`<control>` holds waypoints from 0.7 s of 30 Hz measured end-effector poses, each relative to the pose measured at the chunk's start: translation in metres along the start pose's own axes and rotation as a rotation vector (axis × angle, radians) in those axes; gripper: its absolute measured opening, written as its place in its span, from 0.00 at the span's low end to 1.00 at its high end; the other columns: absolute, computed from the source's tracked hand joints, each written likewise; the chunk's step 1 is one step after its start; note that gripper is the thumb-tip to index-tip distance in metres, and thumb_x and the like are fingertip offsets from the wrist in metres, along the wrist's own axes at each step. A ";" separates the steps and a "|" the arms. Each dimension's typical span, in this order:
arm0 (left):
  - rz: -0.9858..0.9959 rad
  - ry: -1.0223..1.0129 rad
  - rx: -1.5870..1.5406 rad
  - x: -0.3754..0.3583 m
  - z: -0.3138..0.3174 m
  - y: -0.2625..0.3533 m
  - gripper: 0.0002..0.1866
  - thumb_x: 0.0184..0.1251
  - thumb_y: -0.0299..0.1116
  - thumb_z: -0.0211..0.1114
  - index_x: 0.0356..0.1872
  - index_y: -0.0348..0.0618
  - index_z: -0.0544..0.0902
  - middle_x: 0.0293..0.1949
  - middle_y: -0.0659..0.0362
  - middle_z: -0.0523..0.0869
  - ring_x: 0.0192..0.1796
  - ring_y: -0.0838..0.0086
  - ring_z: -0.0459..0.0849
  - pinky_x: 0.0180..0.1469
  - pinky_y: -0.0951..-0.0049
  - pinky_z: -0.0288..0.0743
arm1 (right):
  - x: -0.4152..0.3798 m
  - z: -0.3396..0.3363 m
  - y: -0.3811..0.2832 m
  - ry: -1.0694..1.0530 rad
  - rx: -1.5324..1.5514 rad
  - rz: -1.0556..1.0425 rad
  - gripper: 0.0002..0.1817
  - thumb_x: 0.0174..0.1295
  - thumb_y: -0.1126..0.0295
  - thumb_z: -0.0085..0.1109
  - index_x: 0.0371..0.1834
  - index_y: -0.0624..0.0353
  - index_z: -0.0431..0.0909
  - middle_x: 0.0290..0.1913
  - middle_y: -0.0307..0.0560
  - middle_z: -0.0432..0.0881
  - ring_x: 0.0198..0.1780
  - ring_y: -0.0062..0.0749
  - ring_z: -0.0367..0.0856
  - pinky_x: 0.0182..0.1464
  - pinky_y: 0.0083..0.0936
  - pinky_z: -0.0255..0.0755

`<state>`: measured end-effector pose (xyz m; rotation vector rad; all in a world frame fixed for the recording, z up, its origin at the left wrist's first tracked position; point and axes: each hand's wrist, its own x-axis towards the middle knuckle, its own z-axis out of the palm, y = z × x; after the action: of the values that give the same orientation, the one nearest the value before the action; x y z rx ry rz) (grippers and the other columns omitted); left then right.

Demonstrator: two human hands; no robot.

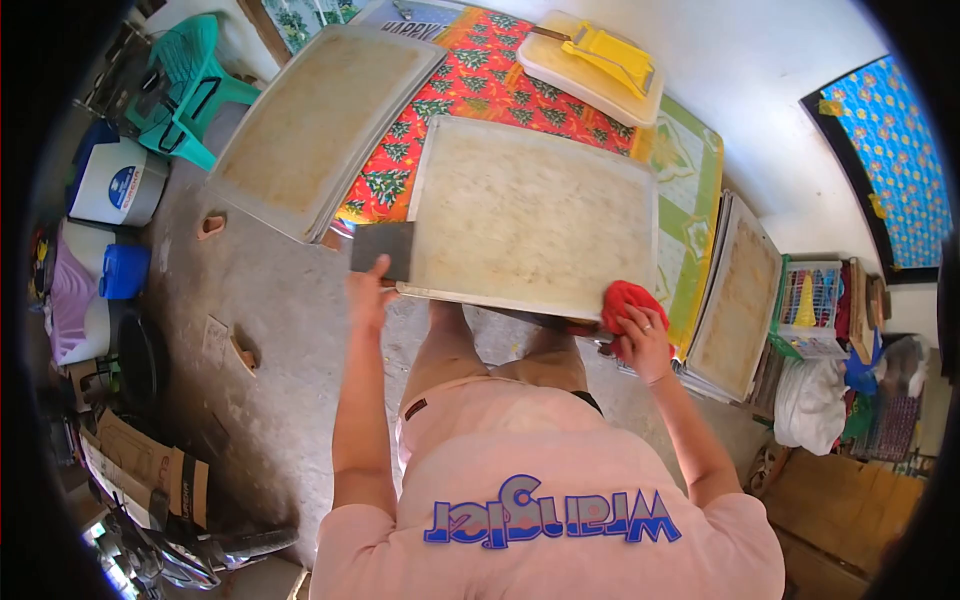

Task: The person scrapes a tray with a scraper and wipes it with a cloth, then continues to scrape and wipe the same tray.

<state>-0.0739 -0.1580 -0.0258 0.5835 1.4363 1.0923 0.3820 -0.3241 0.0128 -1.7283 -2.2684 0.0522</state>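
A large pale tray-like sheet (535, 215) with a light rim and brownish stains lies in front of me, over the near edge of the table. At its left corner my left hand (370, 292) grips the lower edge of a dark grey flat square piece (382, 250), which sticks out beside the sheet. My right hand (645, 340) is closed around a bunched red cloth (625, 300) at the sheet's near right corner. A ring shows on one finger of that hand.
Similar stained sheets are stacked at the left (325, 120) and right (735, 300). A red tree-patterned cloth (465, 75) covers the table. At the back, a white container (545, 65) carries a yellow tray-like item (610, 55). A green chair (185, 90) stands left.
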 end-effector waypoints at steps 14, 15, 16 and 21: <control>-0.180 -0.269 -0.050 -0.045 0.011 0.028 0.19 0.65 0.37 0.69 0.54 0.42 0.81 0.46 0.63 0.86 0.46 0.74 0.83 0.46 0.67 0.78 | 0.061 -0.048 -0.029 0.158 -0.147 0.323 0.17 0.54 0.72 0.58 0.49 0.50 0.82 0.54 0.47 0.82 0.49 0.49 0.79 0.52 0.40 0.75; -0.200 -0.325 -0.060 -0.046 0.019 0.021 0.19 0.64 0.37 0.69 0.54 0.42 0.81 0.45 0.63 0.86 0.45 0.74 0.83 0.45 0.68 0.78 | 0.066 -0.040 -0.036 0.142 -0.089 0.305 0.18 0.55 0.71 0.59 0.51 0.49 0.82 0.57 0.47 0.81 0.52 0.49 0.79 0.55 0.41 0.74; -0.202 -0.333 -0.007 -0.044 0.022 0.011 0.18 0.64 0.37 0.69 0.53 0.42 0.82 0.44 0.62 0.87 0.44 0.74 0.84 0.43 0.68 0.78 | 0.067 -0.027 -0.039 0.146 -0.110 0.222 0.20 0.57 0.71 0.59 0.55 0.48 0.81 0.60 0.48 0.79 0.56 0.50 0.77 0.59 0.43 0.71; -0.176 -0.316 0.171 -0.037 0.025 -0.012 0.16 0.63 0.35 0.70 0.49 0.41 0.84 0.41 0.61 0.87 0.37 0.74 0.84 0.36 0.70 0.76 | 0.045 0.034 0.020 0.185 -0.203 0.328 0.29 0.61 0.69 0.58 0.68 0.42 0.72 0.66 0.49 0.75 0.63 0.52 0.73 0.65 0.47 0.65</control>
<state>-0.0405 -0.1876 -0.0153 0.7031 1.2826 0.7069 0.3814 -0.2708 -0.0146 -2.0987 -1.8964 -0.2667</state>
